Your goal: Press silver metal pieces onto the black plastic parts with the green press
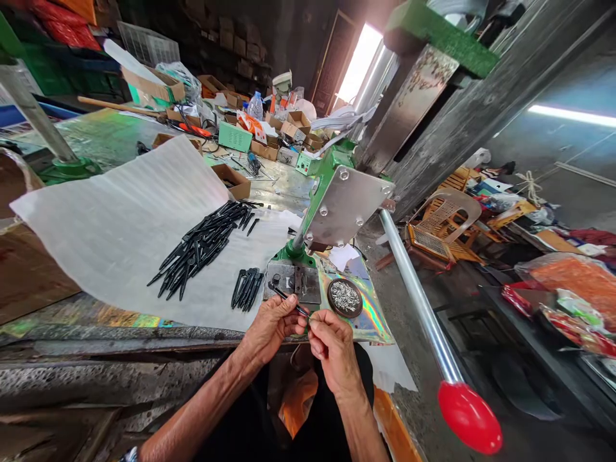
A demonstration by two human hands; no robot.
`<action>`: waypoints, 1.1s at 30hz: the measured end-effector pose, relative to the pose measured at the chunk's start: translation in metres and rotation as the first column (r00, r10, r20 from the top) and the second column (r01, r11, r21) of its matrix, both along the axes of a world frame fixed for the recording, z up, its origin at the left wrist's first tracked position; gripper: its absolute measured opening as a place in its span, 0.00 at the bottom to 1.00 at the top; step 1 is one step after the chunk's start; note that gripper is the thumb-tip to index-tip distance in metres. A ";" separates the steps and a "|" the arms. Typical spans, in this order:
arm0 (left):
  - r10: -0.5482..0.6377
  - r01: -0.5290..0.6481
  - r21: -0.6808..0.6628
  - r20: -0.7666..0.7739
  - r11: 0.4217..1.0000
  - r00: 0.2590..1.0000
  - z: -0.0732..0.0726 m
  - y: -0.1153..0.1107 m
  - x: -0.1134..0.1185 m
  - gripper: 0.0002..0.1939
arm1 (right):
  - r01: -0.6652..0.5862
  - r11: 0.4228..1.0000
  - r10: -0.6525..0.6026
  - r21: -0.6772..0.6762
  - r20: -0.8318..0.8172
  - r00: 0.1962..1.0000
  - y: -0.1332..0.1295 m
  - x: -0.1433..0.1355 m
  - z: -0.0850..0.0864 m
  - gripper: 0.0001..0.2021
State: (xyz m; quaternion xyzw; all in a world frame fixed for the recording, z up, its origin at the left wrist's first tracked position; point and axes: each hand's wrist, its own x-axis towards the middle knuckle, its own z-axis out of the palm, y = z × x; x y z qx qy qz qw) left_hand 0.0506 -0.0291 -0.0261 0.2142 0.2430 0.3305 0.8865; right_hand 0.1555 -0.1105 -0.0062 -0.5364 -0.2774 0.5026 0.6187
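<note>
In my left hand [275, 324] is a slim black pen-like piece [283, 294], pinched between thumb and fingers and tilted, its far end over the press base. My right hand [333, 343] is closed at the piece's near end, fingertips pressed together; whether a small part sits between them is hidden. Just beyond my hands is the metal base [315, 294] of a green hand press [332, 199]. Left of the base lies a small row of similar black pointed pieces [247, 289]. A larger heap of them [199, 247] lies farther left. Right of the base stands a round dish [331, 301] of tiny silvery parts.
The press lever [418, 289] with its red knob [469, 417] slants down at my right. White foam sheeting [125, 212] covers the bench at left, beside a cardboard box [33, 269]. Small boxes, a bottle [255, 106] and a screwdriver [253, 163] clutter the back.
</note>
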 end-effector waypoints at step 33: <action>0.070 0.030 0.404 -0.230 0.914 0.971 0.008 0.001 -0.010 0.20 | -0.006 1.000 0.006 -0.030 -0.016 1.000 0.000 -0.007 -0.014 0.12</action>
